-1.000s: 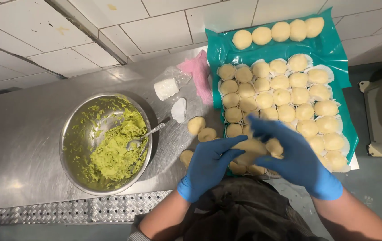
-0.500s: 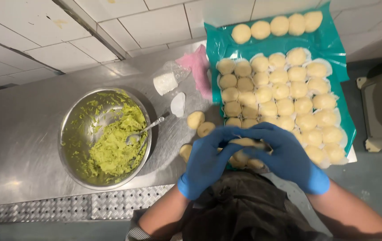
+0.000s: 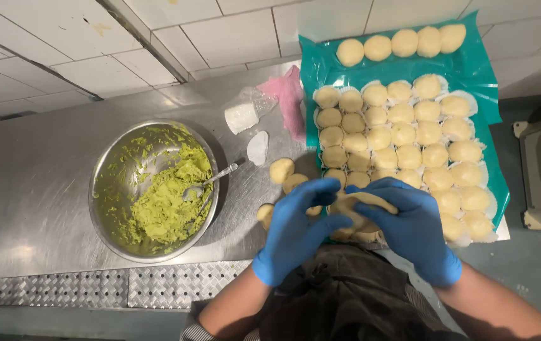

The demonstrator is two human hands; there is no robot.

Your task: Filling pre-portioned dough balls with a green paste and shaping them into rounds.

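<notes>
Both my hands wear blue gloves and close together around one pale piece of dough just in front of my body. My left hand cups it from the left, my right hand wraps over it from the right. Several round dough balls in white paper cups fill the teal-lined tray to the right. A few loose dough pieces lie on the steel counter beside my left hand.
A steel bowl of green filling with a spoon stands at the left on the steel counter. A stack of white paper cups, a single cup and a pink cloth lie behind. A tiled wall is beyond.
My hands have stayed together on the dough, the fingers shifting and folding more closely around it. The view has drifted slightly; the bowl, spoon and tray have not moved.
</notes>
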